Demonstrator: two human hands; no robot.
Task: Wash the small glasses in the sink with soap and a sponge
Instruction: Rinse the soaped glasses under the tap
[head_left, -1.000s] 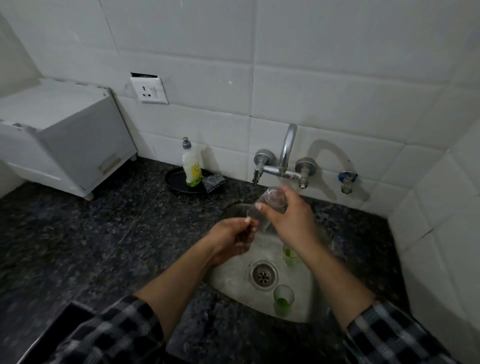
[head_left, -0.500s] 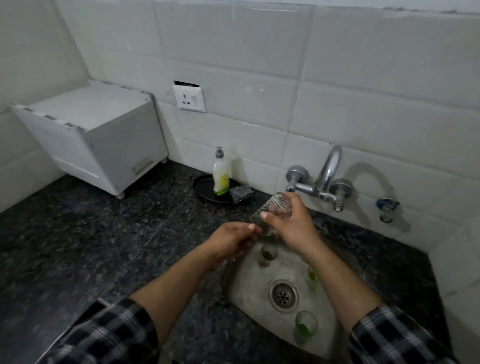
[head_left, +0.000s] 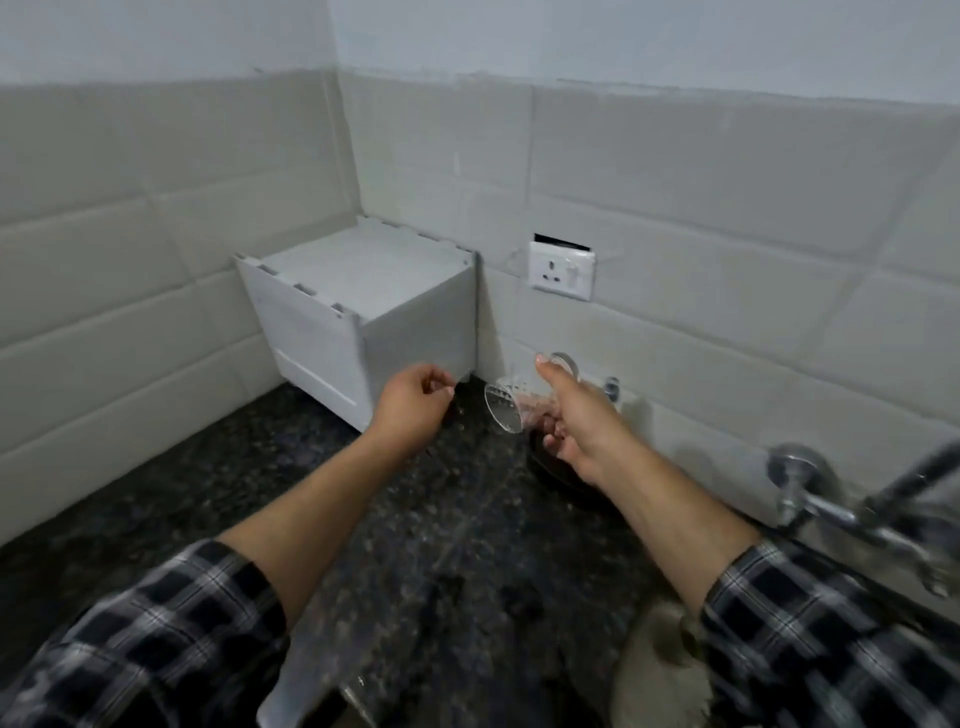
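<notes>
My right hand (head_left: 582, 431) grips a small clear glass (head_left: 505, 410) that lies tilted on its side, mouth to the left, above the dark counter (head_left: 415, 545) near the back wall. To the left of the glass, a short gap away, my left hand (head_left: 410, 410) hovers with its fingers loosely curled and nothing in it. A corner of the steel sink (head_left: 660, 680) shows at the bottom right; the glasses inside it are out of view. No sponge can be seen, and the soap bottle is hidden behind my right hand.
A black dish (head_left: 550, 475) sits on the counter under my right hand. The chrome tap (head_left: 831, 512) juts from the wall on the right. A white box (head_left: 363, 322) stands in the back corner, with a wall socket (head_left: 562, 271) beside it.
The view has swung left, away from the sink. My right hand has carried the glass from over the sink to above the counter by the black dish. My left hand has come off the glass.
</notes>
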